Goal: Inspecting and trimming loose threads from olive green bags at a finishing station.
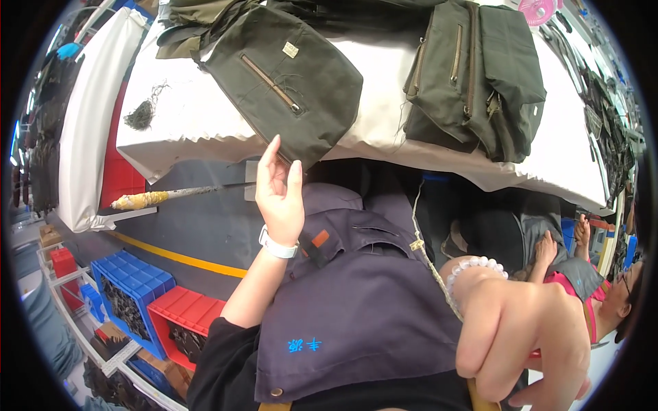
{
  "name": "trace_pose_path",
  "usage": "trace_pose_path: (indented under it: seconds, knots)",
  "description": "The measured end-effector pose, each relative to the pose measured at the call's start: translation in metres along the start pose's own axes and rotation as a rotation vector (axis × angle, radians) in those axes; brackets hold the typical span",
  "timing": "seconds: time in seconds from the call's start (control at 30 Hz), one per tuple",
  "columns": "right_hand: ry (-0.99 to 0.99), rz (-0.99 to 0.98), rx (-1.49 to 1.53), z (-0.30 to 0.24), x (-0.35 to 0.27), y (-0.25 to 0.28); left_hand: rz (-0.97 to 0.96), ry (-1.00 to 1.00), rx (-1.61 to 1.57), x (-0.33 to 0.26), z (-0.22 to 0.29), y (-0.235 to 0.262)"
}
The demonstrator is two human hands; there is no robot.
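Note:
An olive-green garment [322, 82] with a zipped pocket and a small pale label lies over the near edge of the white-covered table, loose threads lying across its zip. At its hanging lower edge is my left hand [279, 202], fingers stretched and thumb apart; nothing shows gripped in it. Whether it touches the cloth I cannot tell. My right hand [524, 329], with a white bead bracelet [476, 267] at the wrist, is raised large and close at the lower right. Its fingers are curled closed, and whatever they may hold is hidden.
Another zipped olive garment [510, 75] lies at the table's right. A thread clump [140, 115] rests on the white cover [199, 103] at left. Blue [133, 270] and red [188, 308] crates stand lower left. A seated co-worker [596, 294] is at right.

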State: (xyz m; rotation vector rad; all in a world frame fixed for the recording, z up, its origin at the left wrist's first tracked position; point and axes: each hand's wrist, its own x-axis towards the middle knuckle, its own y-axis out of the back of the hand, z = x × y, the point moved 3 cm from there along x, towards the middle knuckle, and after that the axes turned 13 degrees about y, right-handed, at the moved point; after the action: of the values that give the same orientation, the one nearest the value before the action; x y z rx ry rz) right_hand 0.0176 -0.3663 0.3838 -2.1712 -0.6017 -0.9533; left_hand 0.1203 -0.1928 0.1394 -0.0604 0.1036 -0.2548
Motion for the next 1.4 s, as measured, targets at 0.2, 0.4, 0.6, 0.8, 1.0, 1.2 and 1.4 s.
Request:
trace_pose_path:
  seconds: [0.2,0.4,0.6,0.8,1.0,1.2,1.4]
  knots:
    - [0.343,0.227,0.234,0.017,-0.011,0.012,0.278,-0.219,0.117,0.026,0.014,0.029]
    - [0.184,0.650,-0.073,0.094,-0.029,0.108,0.177,-0.364,0.621,0.088,0.067,0.007]
    - [-0.219,0.717,-0.764,0.165,-0.061,0.175,0.101,-0.394,0.883,0.140,0.036,-0.001]
    - [-0.325,0.578,-0.830,0.173,-0.079,0.180,0.137,-0.417,0.868,0.143,0.027,0.003]
    - [-0.359,0.573,-0.849,0.174,-0.082,0.183,0.037,-0.428,0.989,0.143,0.030,-0.003]
    - [-0.434,0.581,-0.815,0.161,-0.082,0.182,0.274,-0.379,0.843,0.176,0.077,0.064]
    - [-0.635,0.266,-1.555,0.170,-0.068,0.171,0.960,-0.352,1.477,0.209,0.110,0.160]
